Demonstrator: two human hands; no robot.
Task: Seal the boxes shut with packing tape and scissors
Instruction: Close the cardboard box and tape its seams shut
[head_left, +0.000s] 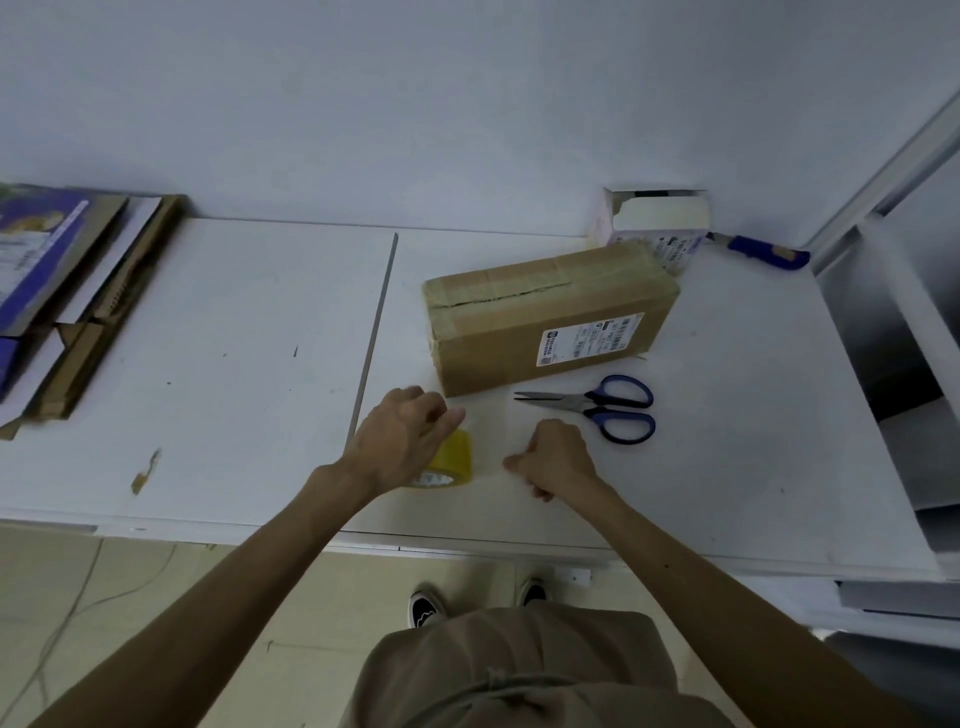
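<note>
A brown cardboard box (550, 317) with a white shipping label lies on the white table (234, 338), its top seam split along old tape. Blue-handled scissors (597, 408) lie closed just in front of it, blades pointing left. My left hand (400, 441) grips a yellowish roll of packing tape (454, 460) near the table's front edge. My right hand (558, 457), fingers curled, pinches what looks like the free end of the tape. A faint clear strip stretches between the roll and that hand.
A small white opened carton (649, 223) stands behind the box against the wall. A blue utility knife (763, 251) lies at the back right. Flattened cardboard and purple packaging (67, 291) are stacked at the left. White shelving (893, 364) borders the right side.
</note>
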